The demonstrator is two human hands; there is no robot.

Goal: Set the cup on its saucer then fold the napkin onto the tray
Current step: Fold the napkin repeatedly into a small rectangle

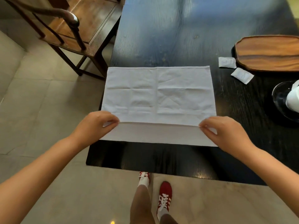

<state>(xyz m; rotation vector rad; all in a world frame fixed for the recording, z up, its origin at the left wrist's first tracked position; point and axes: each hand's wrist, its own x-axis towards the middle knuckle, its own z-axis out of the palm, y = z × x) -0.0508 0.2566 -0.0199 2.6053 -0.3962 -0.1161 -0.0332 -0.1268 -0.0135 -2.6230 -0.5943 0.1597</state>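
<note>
Cup (293, 96) sits on saucer (279, 101) at right edge (step one looks done). Left hand (98, 123) and right hand (218, 128) each pinch the napkin (159, 94), spread on the table (161, 38); folding barely begun, tray (267, 52) bare.

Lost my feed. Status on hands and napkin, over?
Left hand and right hand pinch a fold in the napkin. Tray bare, far right. Two packets beside it.
</note>
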